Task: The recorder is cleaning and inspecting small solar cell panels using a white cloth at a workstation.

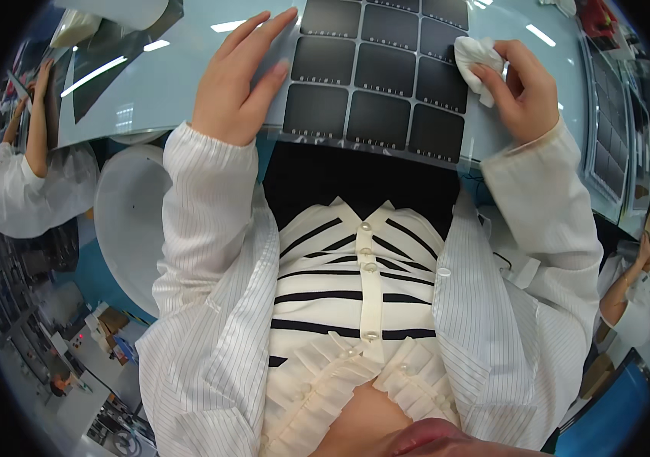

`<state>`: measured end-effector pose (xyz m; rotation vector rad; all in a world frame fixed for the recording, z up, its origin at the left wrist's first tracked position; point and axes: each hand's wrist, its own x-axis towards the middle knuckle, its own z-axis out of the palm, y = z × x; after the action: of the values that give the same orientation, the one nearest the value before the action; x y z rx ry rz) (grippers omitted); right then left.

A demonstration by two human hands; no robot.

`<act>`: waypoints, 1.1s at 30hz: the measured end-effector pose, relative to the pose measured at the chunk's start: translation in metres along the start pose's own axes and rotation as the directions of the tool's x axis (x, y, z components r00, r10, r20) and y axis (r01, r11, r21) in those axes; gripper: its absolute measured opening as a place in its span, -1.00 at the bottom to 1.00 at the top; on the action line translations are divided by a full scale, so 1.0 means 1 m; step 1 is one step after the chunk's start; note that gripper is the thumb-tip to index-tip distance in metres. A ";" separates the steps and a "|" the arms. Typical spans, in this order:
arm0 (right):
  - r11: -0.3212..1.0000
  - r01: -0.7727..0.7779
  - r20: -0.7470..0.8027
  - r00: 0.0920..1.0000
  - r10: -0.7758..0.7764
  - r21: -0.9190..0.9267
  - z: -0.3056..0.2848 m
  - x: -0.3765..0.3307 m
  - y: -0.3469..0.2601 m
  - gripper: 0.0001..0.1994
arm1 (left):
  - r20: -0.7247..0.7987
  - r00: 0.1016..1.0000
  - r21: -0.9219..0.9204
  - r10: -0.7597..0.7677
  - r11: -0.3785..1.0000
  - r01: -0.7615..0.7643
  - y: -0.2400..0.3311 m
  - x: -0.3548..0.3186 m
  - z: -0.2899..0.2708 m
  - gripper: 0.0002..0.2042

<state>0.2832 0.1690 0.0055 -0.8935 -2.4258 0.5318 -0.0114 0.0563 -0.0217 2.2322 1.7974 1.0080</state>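
Note:
A clear sheet printed with rows of dark rounded rectangular panels (380, 119) lies on the glossy table in front of me, its near edge at the table's front. My left hand (242, 80) rests beside the sheet's left edge, fingers spread and pointing away from me, holding nothing. At the right edge of the sheet, my right hand (521, 87) pinches a crumpled white cloth (479, 65). The cloth overlaps the border of a dark panel there. Whether it presses on the sheet, I cannot tell.
Stacked sheets with similar dark panels (609, 126) lie on the right. A dark film piece (115, 76) and a white roll-like object (123, 11) are at the far left. Below the table on the left stands a round white bin (130, 221). Co-workers sit at both sides.

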 end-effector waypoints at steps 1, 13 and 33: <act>0.994 0.101 0.007 0.995 -0.100 -0.040 0.003 -0.006 -0.003 -0.80 | 0.004 0.999 -0.073 -0.045 0.996 0.046 0.004 0.003 0.001 -0.57; 0.957 0.254 0.036 0.965 -0.261 0.140 0.054 0.011 -0.039 -0.78 | 0.031 0.992 -0.083 -0.123 0.989 0.125 0.000 -0.001 -0.007 -0.48; 0.982 0.112 -0.110 0.985 -0.130 -0.152 0.077 0.077 -0.029 -0.82 | 0.002 0.992 -0.213 -0.127 0.969 0.125 0.000 0.000 -0.005 -0.56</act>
<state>0.1743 0.1867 -0.0169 -0.8052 -2.4136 0.2514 -0.0137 0.0545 -0.0180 1.9653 1.7196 1.1304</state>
